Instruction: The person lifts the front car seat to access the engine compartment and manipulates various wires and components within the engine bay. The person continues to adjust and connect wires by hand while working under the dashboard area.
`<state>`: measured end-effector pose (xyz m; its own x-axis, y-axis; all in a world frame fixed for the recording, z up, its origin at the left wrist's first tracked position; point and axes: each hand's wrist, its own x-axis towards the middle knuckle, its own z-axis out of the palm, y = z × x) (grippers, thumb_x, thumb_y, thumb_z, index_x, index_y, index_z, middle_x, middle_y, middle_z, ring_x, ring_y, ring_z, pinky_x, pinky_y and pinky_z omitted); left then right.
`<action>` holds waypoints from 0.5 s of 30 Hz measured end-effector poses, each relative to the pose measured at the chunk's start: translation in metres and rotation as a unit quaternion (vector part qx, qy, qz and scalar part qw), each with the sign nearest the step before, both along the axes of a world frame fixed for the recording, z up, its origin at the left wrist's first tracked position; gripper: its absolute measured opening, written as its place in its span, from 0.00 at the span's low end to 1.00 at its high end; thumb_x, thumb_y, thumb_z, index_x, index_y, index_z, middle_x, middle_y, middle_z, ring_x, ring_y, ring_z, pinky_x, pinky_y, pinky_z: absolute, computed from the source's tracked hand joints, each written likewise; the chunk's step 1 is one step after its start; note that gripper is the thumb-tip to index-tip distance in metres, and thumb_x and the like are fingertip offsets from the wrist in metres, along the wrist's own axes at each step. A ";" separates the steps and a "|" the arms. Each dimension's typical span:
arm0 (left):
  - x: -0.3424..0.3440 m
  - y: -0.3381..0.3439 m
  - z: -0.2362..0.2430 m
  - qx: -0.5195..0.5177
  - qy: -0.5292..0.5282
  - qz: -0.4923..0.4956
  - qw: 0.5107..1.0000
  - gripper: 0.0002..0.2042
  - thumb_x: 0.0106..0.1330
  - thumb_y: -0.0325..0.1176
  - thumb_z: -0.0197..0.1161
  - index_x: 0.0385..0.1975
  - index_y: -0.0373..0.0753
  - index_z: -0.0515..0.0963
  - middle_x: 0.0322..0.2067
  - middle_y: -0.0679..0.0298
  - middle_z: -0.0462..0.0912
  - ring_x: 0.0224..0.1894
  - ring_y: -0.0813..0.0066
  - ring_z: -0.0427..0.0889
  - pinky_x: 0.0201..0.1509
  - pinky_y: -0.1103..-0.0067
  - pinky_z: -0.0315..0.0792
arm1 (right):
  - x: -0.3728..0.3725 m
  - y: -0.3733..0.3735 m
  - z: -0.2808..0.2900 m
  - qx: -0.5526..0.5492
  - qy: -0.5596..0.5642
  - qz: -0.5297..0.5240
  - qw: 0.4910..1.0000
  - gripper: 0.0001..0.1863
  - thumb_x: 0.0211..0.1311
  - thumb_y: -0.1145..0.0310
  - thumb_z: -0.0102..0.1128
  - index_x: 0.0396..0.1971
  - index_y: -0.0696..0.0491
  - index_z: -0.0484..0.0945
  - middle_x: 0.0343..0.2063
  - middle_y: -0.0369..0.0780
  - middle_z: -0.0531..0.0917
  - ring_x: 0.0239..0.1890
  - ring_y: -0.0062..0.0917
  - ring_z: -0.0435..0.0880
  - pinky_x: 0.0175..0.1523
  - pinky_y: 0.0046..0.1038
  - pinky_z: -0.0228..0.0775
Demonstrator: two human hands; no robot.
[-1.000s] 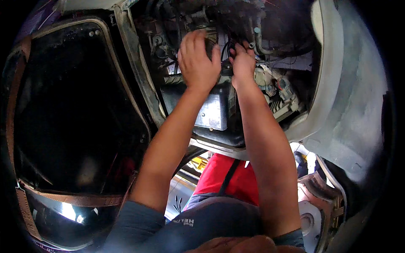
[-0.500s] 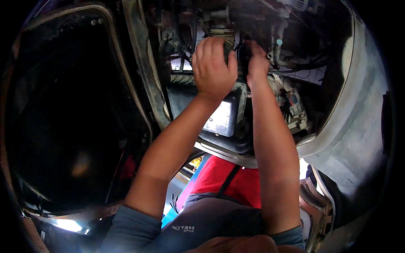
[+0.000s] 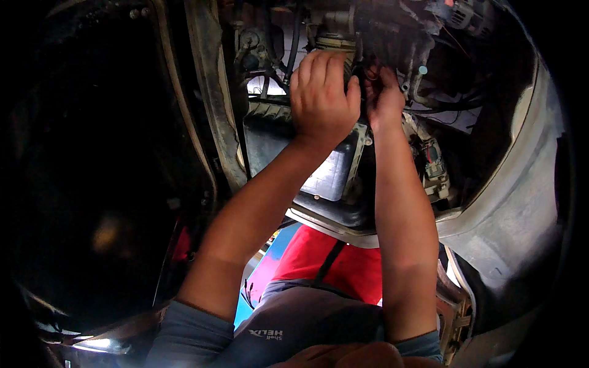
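My left hand (image 3: 323, 95) lies back up over the ribbed air intake hose (image 3: 336, 44) at the top of the black air filter box (image 3: 261, 138). Its fingers bend over the hose, with the thumb apart on the right side. Just to the right, my right hand (image 3: 385, 98) reaches into a dark gap beside the hose, palm partly turned up. Its fingers are curled together among dark parts, and what they pinch is hidden in shadow.
Right of my right forearm sits a fuse or connector block (image 3: 434, 162) with wiring. A metal pipe (image 3: 422, 86) with a pale round end stands beyond it. The car's fender (image 3: 509, 227) edges the bay at right, and a dark panel (image 3: 110, 153) fills the left.
The view has shifted, so the engine bay appears slightly to the right. My right hand has turned its palm further up and curled its fingers. My left hand stays over the hose.
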<state>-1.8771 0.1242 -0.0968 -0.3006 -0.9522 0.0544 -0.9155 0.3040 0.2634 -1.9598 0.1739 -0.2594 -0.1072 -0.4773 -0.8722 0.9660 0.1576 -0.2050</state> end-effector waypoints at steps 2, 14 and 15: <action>0.001 0.000 -0.001 -0.003 -0.003 0.002 1.000 0.18 0.56 0.33 0.66 0.47 0.37 0.76 0.47 0.56 0.79 0.56 0.55 0.74 0.61 0.64 0.65 | -0.001 -0.002 0.009 0.029 -0.007 -0.006 1.000 0.15 0.71 0.69 0.54 0.55 0.51 0.71 0.39 0.38 0.82 0.41 0.25 0.81 0.50 0.29 0.70; 0.001 0.001 -0.002 -0.014 -0.021 -0.001 1.000 0.18 0.57 0.34 0.65 0.47 0.37 0.76 0.47 0.56 0.79 0.56 0.55 0.75 0.59 0.65 0.66 | -0.002 -0.004 0.024 0.013 -0.024 -0.015 1.000 0.16 0.72 0.73 0.52 0.57 0.51 0.68 0.41 0.41 0.81 0.44 0.29 0.82 0.51 0.31 0.75; 0.001 0.001 -0.002 -0.017 -0.022 -0.001 1.000 0.18 0.57 0.34 0.65 0.47 0.37 0.76 0.46 0.56 0.79 0.55 0.55 0.75 0.59 0.65 0.66 | -0.002 -0.005 0.025 0.011 -0.027 -0.015 0.999 0.16 0.72 0.72 0.52 0.57 0.51 0.68 0.41 0.42 0.81 0.44 0.29 0.82 0.51 0.31 0.75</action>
<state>-1.8762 0.1249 -0.0990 -0.3061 -0.9492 0.0734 -0.9250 0.3148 0.2126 -1.9621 0.1693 -0.2341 -0.0741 -0.4561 -0.8868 0.9797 0.1328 -0.1501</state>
